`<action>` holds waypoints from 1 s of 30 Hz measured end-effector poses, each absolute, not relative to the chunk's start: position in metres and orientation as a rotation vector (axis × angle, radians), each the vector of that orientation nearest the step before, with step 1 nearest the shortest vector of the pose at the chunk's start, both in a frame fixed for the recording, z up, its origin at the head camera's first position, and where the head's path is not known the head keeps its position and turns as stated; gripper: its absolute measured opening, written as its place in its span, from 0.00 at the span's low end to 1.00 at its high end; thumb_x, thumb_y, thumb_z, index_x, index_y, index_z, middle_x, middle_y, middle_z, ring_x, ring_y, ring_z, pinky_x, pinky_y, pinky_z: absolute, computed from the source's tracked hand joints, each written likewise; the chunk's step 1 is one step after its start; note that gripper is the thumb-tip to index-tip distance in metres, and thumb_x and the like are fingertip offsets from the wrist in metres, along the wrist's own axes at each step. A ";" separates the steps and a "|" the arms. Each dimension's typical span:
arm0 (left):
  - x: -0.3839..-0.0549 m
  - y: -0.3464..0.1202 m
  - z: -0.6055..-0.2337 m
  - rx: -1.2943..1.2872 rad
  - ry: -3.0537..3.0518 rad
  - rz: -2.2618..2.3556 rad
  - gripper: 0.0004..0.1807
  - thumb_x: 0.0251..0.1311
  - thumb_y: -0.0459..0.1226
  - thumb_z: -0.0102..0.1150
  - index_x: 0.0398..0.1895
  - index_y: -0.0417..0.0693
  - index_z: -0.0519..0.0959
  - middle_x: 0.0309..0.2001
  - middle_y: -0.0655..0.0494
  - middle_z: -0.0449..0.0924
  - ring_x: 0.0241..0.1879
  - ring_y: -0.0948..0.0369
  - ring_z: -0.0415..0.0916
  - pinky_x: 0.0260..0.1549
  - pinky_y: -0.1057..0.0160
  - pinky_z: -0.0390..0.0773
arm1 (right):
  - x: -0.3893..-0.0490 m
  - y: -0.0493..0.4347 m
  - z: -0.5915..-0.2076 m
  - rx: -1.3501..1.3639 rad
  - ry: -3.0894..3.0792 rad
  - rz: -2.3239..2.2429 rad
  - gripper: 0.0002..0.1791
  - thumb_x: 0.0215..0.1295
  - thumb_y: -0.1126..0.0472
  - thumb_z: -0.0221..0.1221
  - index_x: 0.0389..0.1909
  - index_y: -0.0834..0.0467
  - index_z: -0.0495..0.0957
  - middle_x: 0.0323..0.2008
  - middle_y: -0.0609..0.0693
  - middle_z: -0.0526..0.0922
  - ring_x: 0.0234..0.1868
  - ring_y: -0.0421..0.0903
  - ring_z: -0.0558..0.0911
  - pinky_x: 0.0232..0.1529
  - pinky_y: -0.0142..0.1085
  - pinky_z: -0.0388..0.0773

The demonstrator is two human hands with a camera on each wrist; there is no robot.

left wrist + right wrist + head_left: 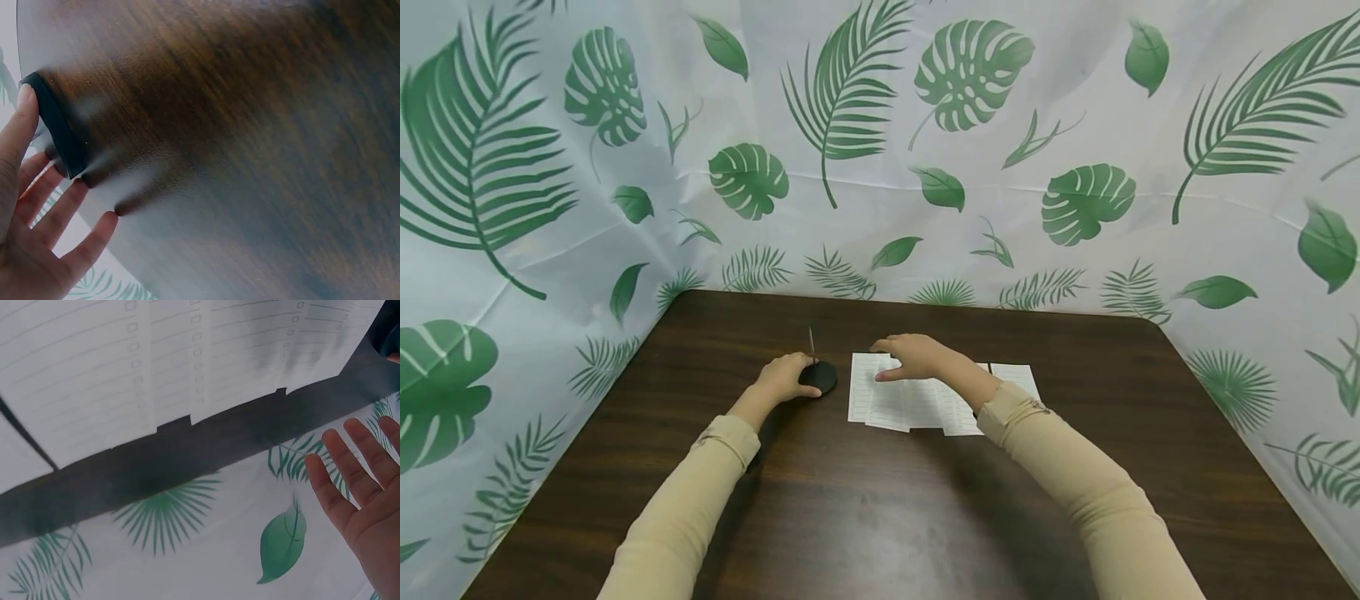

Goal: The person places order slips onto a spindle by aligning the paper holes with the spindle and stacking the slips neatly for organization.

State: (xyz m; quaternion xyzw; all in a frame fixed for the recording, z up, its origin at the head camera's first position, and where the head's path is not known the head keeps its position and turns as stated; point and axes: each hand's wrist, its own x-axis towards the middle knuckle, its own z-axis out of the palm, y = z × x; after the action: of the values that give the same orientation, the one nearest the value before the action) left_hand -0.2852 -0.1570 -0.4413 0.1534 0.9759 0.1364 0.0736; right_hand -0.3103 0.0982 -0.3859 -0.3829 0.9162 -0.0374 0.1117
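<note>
At the table's middle left stands a receipt spike (824, 377), a round black base with a thin metal rod pointing up. My left hand (782, 379) holds that base by its edge, thumb on the near side. In the left wrist view the thumb and fingertips sit on opposite sides of the dark base (59, 128). To the right lies a row of white lined paper slips (887, 410), several of them overlapping. Over these slips hovers my right hand (917, 356), fingers spread and holding nothing. Small checkbox columns show on the slips (237, 356) in the right wrist view.
The dark wood-grain table (850, 508) reaches back to a white curtain (865, 225) with green leaf prints, which also hangs along both sides. A narrow gap separates the rightmost slip (1017, 379) from the others.
</note>
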 end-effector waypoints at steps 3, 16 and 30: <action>-0.285 -0.157 -0.443 0.467 2.933 0.401 0.35 0.54 0.48 0.66 0.62 0.39 0.70 0.62 0.42 0.71 0.61 0.44 0.68 0.59 0.44 0.70 | -0.314 0.094 -0.394 -1.091 2.696 -0.098 0.34 0.63 0.45 0.58 0.65 0.59 0.66 0.61 0.58 0.73 0.59 0.55 0.75 0.61 0.51 0.71; -0.285 -0.157 -0.438 0.454 2.927 0.409 0.35 0.54 0.48 0.66 0.62 0.38 0.70 0.62 0.41 0.71 0.60 0.44 0.69 0.57 0.43 0.72 | -0.325 0.079 -0.409 -0.957 2.743 -0.024 0.43 0.59 0.37 0.58 0.69 0.58 0.60 0.66 0.59 0.66 0.66 0.59 0.66 0.63 0.57 0.66; -0.287 -0.158 -0.441 0.466 2.926 0.402 0.36 0.54 0.48 0.66 0.62 0.38 0.70 0.61 0.41 0.71 0.60 0.44 0.69 0.57 0.44 0.72 | -0.320 0.057 -0.421 -0.738 2.663 0.074 0.55 0.50 0.32 0.62 0.72 0.57 0.53 0.72 0.55 0.57 0.72 0.57 0.57 0.68 0.59 0.58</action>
State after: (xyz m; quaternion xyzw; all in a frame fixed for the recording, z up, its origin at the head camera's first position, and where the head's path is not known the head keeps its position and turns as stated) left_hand -0.2870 -0.1576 -0.4411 0.1554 0.9758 0.1340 0.0757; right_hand -0.3204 0.0573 -0.4211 -0.2622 0.9463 0.0262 0.1873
